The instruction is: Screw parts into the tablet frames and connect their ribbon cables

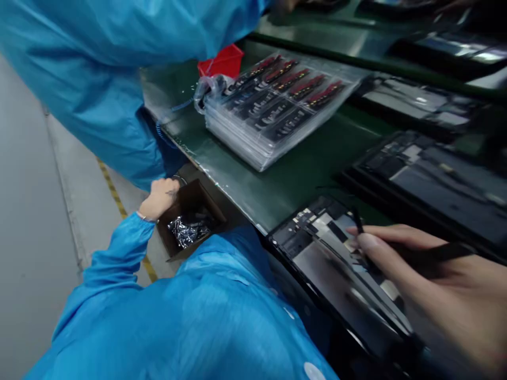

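My left hand (160, 198) reaches down beside the table to a small brown cardboard box (206, 203) that holds crumpled silvery foil scraps (188, 231). Its fingers are curled at the box's back corner, and what they hold is hidden. My right hand (428, 285) is at the lower right, closed on a thin black tool (400, 248). The tool's tip rests over an opened flat device (336, 264) lying in a black tray at the table's near edge. My blue sleeves and coat fill the lower left.
A stack of clear plastic trays (273, 113) with small dark and red parts lies on the green table (293, 179), with a red bin (222, 60) behind it. More opened devices (439, 179) lie to the right. Another person's blue coat (103, 68) stands at the upper left.
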Action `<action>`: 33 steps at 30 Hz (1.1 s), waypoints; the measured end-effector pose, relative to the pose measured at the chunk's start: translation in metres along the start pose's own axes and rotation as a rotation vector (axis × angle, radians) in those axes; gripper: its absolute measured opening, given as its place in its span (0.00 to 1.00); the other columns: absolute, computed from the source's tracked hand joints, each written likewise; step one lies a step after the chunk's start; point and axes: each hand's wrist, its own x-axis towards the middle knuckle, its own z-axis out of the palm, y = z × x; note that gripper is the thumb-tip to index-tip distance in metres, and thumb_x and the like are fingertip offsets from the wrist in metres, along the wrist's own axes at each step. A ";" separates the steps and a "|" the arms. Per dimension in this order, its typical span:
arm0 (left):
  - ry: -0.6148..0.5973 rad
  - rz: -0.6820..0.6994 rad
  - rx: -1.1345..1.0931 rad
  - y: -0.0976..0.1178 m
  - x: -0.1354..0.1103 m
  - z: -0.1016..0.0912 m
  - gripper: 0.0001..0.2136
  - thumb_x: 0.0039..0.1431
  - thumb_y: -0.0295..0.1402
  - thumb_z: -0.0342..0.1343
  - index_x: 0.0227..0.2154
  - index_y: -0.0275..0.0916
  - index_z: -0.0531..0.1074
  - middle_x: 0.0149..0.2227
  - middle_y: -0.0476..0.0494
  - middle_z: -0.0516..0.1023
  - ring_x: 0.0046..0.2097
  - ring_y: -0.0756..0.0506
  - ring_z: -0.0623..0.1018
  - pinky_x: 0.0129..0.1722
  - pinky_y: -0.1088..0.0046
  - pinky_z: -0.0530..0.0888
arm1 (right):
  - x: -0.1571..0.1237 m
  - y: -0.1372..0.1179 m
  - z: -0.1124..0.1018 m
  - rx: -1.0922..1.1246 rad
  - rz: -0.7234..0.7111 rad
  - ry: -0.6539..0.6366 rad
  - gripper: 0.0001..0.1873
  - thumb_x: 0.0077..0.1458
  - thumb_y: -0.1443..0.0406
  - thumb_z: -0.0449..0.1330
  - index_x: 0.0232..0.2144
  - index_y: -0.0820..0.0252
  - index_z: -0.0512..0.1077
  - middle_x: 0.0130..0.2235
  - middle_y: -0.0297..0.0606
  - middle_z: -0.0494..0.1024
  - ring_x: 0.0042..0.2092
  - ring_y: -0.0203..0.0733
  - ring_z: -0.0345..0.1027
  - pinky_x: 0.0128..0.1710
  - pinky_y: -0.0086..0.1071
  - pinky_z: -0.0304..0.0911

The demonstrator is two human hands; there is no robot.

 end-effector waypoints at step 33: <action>0.143 0.110 -0.209 -0.005 -0.003 0.029 0.10 0.58 0.23 0.48 0.35 0.35 0.74 0.42 0.32 0.76 0.48 0.36 0.75 0.49 0.59 0.71 | 0.001 -0.021 0.014 0.458 0.269 0.084 0.16 0.47 0.51 0.72 0.31 0.56 0.80 0.31 0.37 0.79 0.30 0.39 0.70 0.28 0.31 0.64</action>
